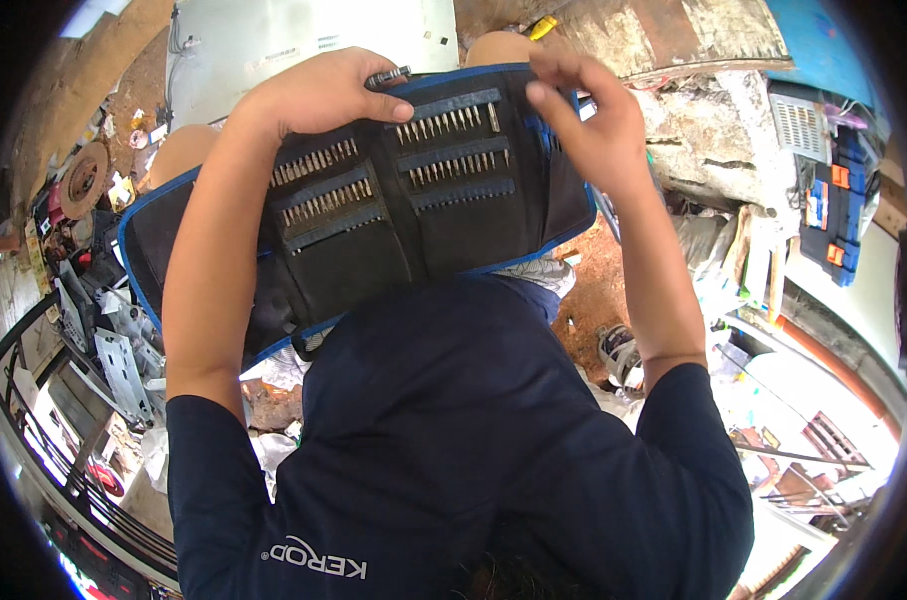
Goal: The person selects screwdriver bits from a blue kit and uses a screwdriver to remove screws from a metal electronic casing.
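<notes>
Across my lap lies an unfolded black fabric bit case (359, 262) with blue edging. Several rows of small metal screwdriver bits (459, 124) stand in its elastic loops, and narrow pockets fill the lower part. My left hand (324, 92) rests over the case's far edge, its thumb and fingers closed on a short dark ridged screwdriver handle (389, 76). At the far right corner my right hand (602, 125) is bent around the case's edge, thumb on the inner face and fingers curled above. Whether anything small sits between those fingertips is not visible.
Beyond the case lies a pale metal panel (314, 40); a yellow object (543, 27) is right of it. A blue and orange toolbox (834, 205) stands far right. Metal scraps (124, 370) and a rusty disc (85, 181) crowd the left. A shoe (622, 356) shows below right.
</notes>
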A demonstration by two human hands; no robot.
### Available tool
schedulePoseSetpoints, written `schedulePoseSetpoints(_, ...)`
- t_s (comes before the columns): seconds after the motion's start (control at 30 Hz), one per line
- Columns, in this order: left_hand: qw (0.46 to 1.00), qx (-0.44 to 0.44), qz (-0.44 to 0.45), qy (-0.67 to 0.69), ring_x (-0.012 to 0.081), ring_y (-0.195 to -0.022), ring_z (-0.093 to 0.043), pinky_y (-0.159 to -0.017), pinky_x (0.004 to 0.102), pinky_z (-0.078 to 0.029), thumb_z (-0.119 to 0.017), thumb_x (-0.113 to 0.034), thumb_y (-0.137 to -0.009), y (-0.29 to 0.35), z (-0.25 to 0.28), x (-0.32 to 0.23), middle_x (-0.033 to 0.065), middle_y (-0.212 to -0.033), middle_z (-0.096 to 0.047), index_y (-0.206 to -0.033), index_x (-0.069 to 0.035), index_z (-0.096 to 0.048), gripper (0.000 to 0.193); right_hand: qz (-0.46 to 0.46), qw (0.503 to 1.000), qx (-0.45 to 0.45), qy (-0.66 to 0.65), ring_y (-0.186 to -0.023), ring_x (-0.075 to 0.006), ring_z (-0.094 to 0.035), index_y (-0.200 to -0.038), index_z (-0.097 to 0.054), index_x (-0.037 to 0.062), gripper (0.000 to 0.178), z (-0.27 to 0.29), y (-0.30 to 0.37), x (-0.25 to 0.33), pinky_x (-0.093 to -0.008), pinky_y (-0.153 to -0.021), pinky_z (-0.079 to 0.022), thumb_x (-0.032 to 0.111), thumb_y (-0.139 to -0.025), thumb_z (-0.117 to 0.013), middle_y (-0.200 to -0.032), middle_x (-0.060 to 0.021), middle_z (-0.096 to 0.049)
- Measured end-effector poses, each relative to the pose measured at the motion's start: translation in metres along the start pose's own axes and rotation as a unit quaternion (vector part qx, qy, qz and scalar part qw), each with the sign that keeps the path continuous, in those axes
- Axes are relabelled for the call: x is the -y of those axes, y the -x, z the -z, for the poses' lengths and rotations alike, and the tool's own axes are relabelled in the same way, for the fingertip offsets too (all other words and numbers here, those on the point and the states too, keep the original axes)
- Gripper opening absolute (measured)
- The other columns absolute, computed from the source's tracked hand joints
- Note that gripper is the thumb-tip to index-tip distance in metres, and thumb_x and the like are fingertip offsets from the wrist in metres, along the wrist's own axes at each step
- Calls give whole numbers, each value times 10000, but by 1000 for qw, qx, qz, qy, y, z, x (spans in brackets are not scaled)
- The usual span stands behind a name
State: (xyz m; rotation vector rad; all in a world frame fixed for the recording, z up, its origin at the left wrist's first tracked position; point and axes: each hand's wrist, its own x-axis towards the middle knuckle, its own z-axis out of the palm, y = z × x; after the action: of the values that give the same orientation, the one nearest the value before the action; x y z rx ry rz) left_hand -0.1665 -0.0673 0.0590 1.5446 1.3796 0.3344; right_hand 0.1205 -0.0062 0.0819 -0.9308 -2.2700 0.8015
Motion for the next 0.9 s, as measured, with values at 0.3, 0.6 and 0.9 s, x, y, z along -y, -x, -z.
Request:
schedulePoseSetpoints(0.3, 1000, 8, 19, -7, 269, -987, -662, -902, 369, -484, -743, -389, -839, 2, 3, -1, 158, -1039, -718, -1173, -7, -677, 512, -17, 1000, -6, 23, -1019, -274, -654, -1051, -716, 58, 282, -17, 57, 9, -350, -873, -526, 99, -781, -788, -1094, -112, -666)
schedulePoseSetpoints(0.6, 1000, 3, 11, 4, 272, -1004, -660, -907, 369, -481, -736, -373, -849, 2, 2, 1, 161, -1054, -715, -1177, -3, -674, 498, -25, 1000, 7, 11, -1000, -273, -652, -1033, -724, 58, 260, -21, 50, 7, -352, -857, -526, 104, -784, -784, -1071, -103, -661)
schedulePoseSetpoints(0.9, 1000, 20, 20, -6, 283, -1012, -660, -914, 376, -478, -726, -384, -858, 2, 5, -1, 169, -1053, -715, -1176, -7, -677, 495, -1, 1000, 0, 26, -1015, -280, -653, -1032, -725, 59, 261, -21, 53, 4, -356, -865, -527, 104, -782, -784, -1096, -108, -664)
